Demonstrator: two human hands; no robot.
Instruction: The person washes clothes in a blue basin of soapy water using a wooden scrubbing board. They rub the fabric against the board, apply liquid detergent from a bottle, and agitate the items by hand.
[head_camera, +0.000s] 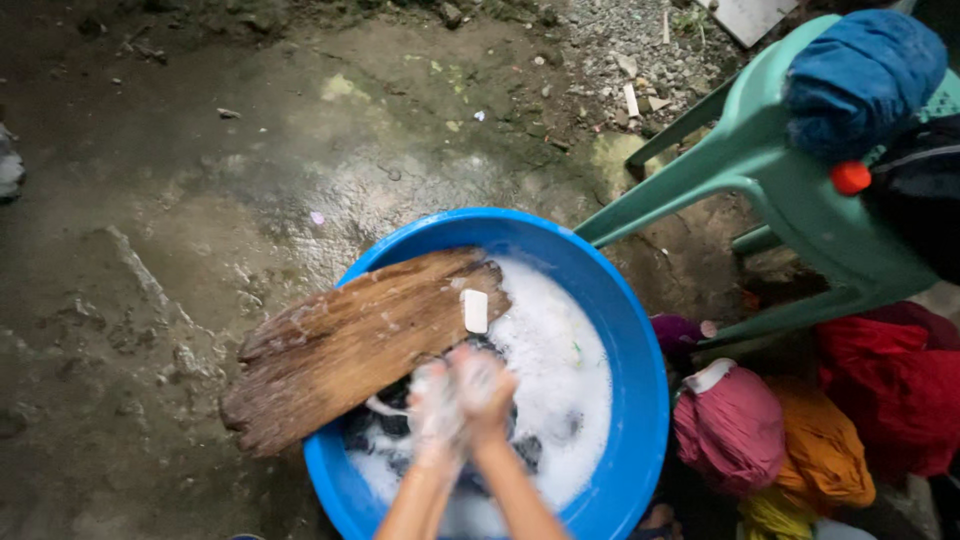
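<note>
A dark wet garment (400, 425) lay in the suds of one round blue basin (640, 400), mostly sunk, so its long axis could not be told. Both hands pressed together over it, near the middle of the basin: the left hand (432, 398) and the right hand (483, 385) were coated in foam and blurred, fists seemingly bunched on the cloth, though the fingers themselves could not be made out clearly. One weathered wooden washboard (340, 345) lay across the basin's left rim, its long axis running from lower left, where it overhung the rim, up to the right toward the basin's centre. One white bar of soap (475, 310) sat upright-lengthwise on the board's upper end, just above the hands. White foam filled the right half of the basin, leaving open room there. Wet concrete ground (200, 180) stretched freely to the left and above. To the right the space was crowded: one green plastic chair (790, 190) carried a blue cloth (860, 80), and bundles of clothes, pink (735, 425), orange (825, 445) and red (900, 385), lay just beside the basin's right rim.
</note>
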